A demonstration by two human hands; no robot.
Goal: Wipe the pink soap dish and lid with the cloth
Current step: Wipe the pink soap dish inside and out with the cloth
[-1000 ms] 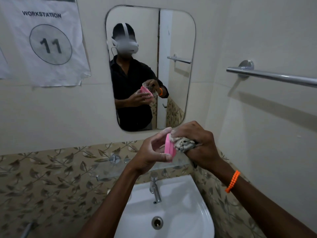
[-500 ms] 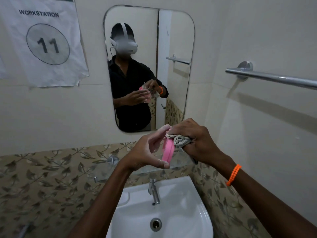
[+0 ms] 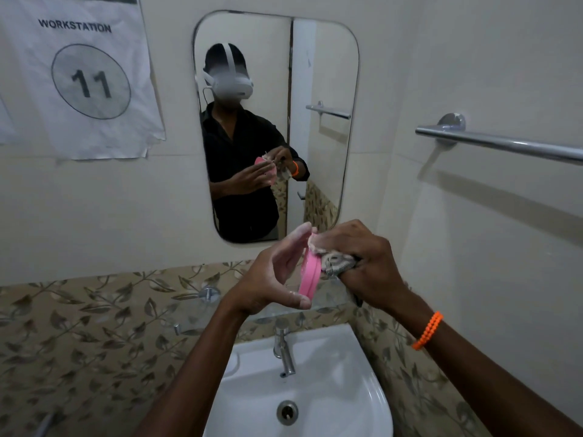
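Observation:
My left hand (image 3: 277,279) holds a pink soap dish piece (image 3: 309,276) on edge, thumb under its lower end and fingertips at its top. Whether it is the dish or the lid I cannot tell. My right hand (image 3: 362,263) is closed on a bunched grey patterned cloth (image 3: 337,263) and presses it against the right face of the pink piece. Both hands are raised above the washbasin, in front of the mirror's lower edge. The other pink piece is not in view.
A white washbasin (image 3: 353,402) with a chrome tap (image 3: 284,351) lies below the hands. A glass shelf (image 3: 195,313) juts from the leaf-patterned tiles. The mirror (image 3: 325,74) hangs ahead, a chrome towel rail (image 3: 504,143) on the right wall, a paper sign (image 3: 79,74) at left.
The pink piece has tipped so more of its edge shows, and the cloth hand has slid slightly along it. Both hands stay at about the same height over the basin.

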